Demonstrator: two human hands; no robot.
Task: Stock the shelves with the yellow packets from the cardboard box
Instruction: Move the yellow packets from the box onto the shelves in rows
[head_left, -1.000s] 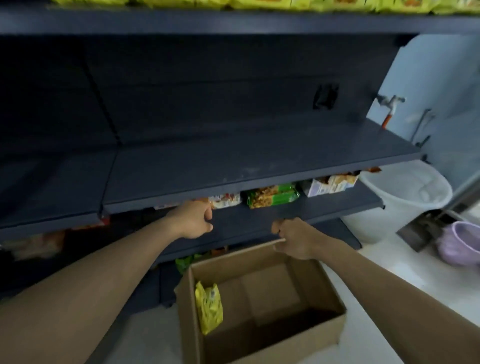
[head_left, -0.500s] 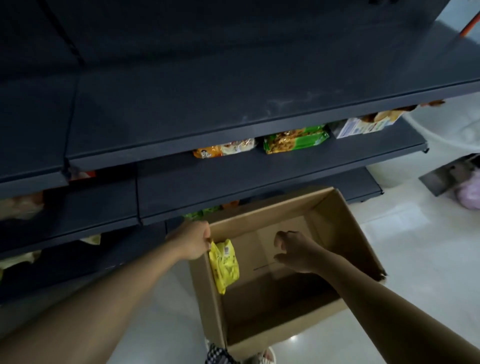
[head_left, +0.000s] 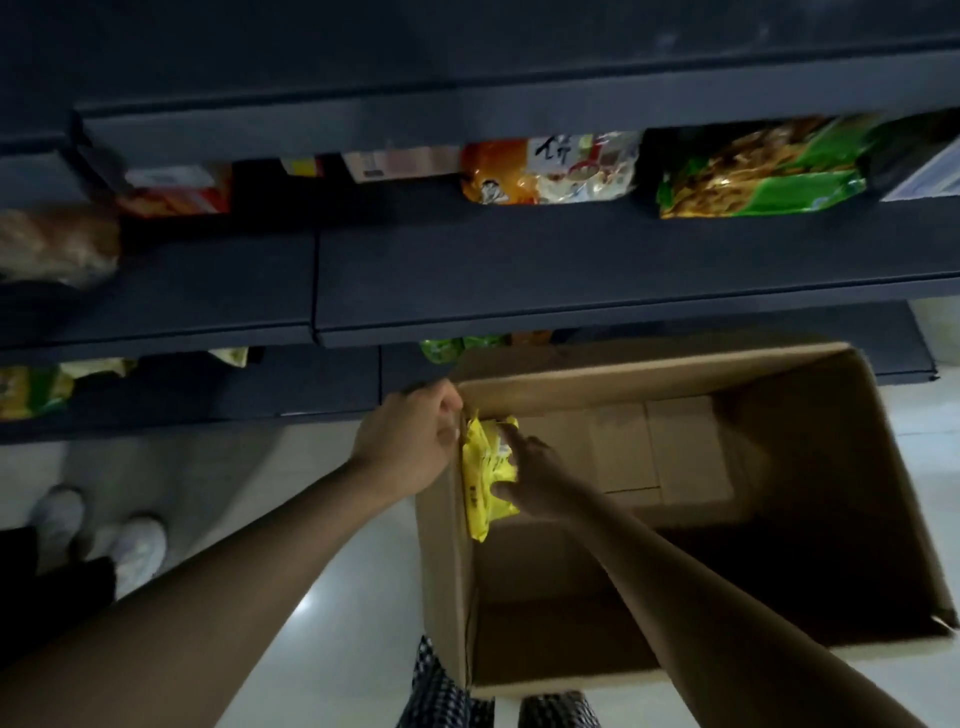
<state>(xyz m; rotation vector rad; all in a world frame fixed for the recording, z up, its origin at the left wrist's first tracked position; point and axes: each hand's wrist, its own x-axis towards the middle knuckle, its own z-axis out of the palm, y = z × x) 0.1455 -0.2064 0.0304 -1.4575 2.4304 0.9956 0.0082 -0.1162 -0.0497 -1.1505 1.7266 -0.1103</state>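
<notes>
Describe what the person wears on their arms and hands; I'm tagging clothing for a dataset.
Both forearms are bare as far as the frame shows: no sleeves, no gloves on the left hand or the right hand. I see no watch, ring or bracelet, though the picture is dim. Lower down, black-and-white checked trousers show at the bottom edge.

Both forearms are bare and sleeveless, and black-and-white checked trousers show just below the open brown cardboard box.
</notes>
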